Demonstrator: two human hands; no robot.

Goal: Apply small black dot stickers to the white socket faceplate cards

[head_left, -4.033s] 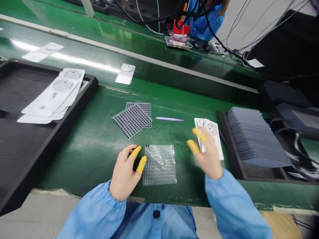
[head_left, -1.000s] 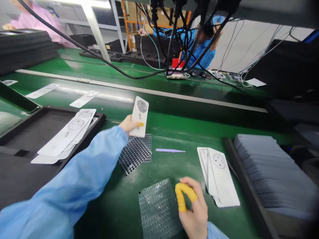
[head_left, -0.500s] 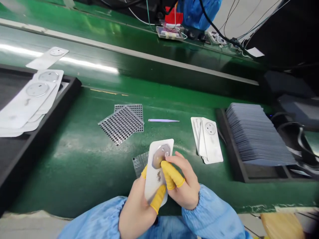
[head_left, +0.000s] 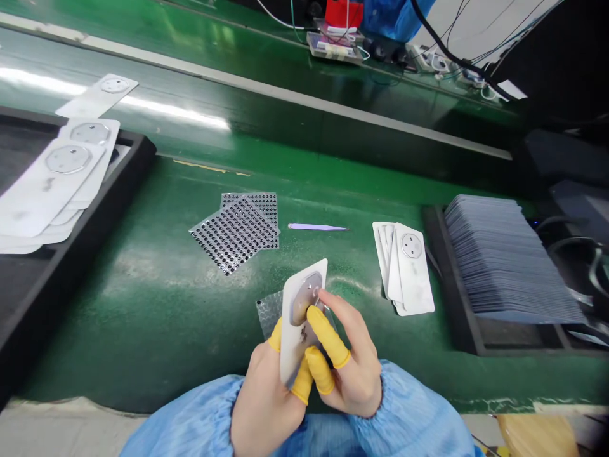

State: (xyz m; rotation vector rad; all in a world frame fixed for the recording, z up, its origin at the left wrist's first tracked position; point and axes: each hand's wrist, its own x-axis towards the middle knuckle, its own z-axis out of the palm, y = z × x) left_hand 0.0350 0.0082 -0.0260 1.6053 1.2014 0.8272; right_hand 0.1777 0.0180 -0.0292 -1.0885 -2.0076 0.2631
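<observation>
My left hand point(head_left: 266, 393) is closed around the lower part of a white phone back cover point(head_left: 292, 355), tilted nearly edge-on. On the cover sits a grey octagonal camera plate point(head_left: 302, 304) with small holes. My right hand point(head_left: 354, 362) is open, two of its fingertips touching the plate and its thumb lower down near the cover. Yellow finger cots cover some fingers of both hands. Partly hidden behind the cover lies a clear sheet point(head_left: 270, 311). Beyond it are sheets of small black dots point(head_left: 233, 238) and pale purple tweezers point(head_left: 318, 226).
A few more white covers point(head_left: 415, 279) lie fanned out on the green bench to the right. Beside them a black tray point(head_left: 469, 336) holds a dense stack of grey sheets point(head_left: 509, 260). At left, another black tray point(head_left: 118, 184) has several white covers point(head_left: 47, 184) on it.
The cover has turned more edge-on in my left hand. My right fingers have shifted over the camera plate, the index finger straighter. The view has also moved slightly.
</observation>
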